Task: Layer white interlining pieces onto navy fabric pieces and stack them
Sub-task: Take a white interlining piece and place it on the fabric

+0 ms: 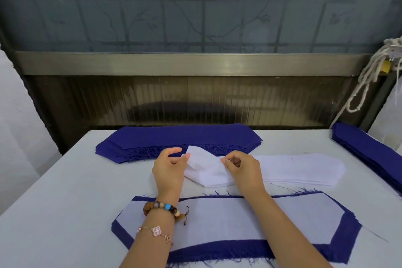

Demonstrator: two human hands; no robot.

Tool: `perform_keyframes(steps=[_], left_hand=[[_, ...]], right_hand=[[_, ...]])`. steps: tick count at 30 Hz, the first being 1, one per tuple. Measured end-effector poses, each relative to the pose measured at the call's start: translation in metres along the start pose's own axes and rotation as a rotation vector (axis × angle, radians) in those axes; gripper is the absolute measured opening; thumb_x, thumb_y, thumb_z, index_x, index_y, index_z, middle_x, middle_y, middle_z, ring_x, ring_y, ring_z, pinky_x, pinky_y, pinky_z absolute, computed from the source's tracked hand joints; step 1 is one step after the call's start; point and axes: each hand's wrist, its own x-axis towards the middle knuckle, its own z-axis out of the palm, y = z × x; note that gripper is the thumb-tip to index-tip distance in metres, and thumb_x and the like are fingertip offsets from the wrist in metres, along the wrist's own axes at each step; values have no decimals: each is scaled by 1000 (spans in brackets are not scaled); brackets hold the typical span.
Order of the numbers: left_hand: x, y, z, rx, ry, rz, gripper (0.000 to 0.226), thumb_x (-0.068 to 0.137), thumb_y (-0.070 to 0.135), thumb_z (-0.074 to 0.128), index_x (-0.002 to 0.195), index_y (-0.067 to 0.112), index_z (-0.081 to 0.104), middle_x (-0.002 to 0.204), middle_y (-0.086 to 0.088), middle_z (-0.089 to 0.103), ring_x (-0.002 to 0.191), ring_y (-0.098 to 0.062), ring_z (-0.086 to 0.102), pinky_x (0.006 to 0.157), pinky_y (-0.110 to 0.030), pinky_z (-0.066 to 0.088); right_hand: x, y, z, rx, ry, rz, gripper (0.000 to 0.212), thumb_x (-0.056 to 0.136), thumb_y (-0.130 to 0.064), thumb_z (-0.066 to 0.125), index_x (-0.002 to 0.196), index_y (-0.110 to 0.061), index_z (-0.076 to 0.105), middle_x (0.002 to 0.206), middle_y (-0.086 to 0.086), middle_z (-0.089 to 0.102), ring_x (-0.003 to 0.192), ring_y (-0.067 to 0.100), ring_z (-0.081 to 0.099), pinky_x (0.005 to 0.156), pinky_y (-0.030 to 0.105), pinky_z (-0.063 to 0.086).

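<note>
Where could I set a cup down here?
Bare table left of the layered stack and far navy stack; a smaller patch behind the white interlining pile, beside the right navy stack. Crowded around the left hand and right hand.

Frayed navy cloth [178, 137] looks matt, white interlining [293, 167] smooth, metal rail [195, 64] dully shiny.

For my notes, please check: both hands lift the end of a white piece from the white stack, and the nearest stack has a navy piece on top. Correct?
No: the head view shows the nearest stack topped by white interlining, navy bordering it. The left hand and right hand do lift a white piece by its end.
</note>
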Motion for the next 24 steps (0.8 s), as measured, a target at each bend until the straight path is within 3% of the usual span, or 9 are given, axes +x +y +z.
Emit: perform_keyframes(steps=[7,10,12,14,19,24], left_hand=[[-1,-6,0,215,-43,42,24,87,8,69,111,12,64,94,-8,62,91,-22,59,77,-27,46],[-1,-4,2,325,-74,111,13,92,25,65,97,17,73,97,-8,58,98,-25,55,84,-35,46],[-2,-1,6,273,-144,91,36,98,42,50,95,18,77,95,-7,58,98,-25,54,88,-38,45],[-3,2,10,247,-213,37,50,98,54,38,100,23,77,102,-3,58,103,-21,50,95,-39,42],[-4,4,13,91,-272,-6,40,92,50,55,115,19,68,116,0,64,113,-20,54,101,-43,46],[-4,5,11,121,-236,-42,58,92,55,52,139,22,48,123,1,61,118,-19,54,105,-44,44]], right_hand=[[2,2,-4,75,37,32,10,89,-22,66,80,-18,66,73,-7,63,70,7,56,63,10,39],[2,2,-3,78,26,28,9,89,-23,67,81,-20,67,76,-9,64,74,6,57,64,8,39],[2,2,-3,93,22,27,8,88,-23,68,81,-21,67,77,-9,65,75,6,58,65,8,39],[2,2,-2,106,14,23,7,88,-22,68,80,-22,68,77,-10,65,75,6,58,64,7,39],[1,2,-2,134,6,-1,9,87,-21,69,78,-23,68,75,-12,64,74,6,58,64,8,42],[2,1,-6,232,23,-22,12,89,-17,66,78,-21,67,78,-10,66,75,8,58,68,12,44]])
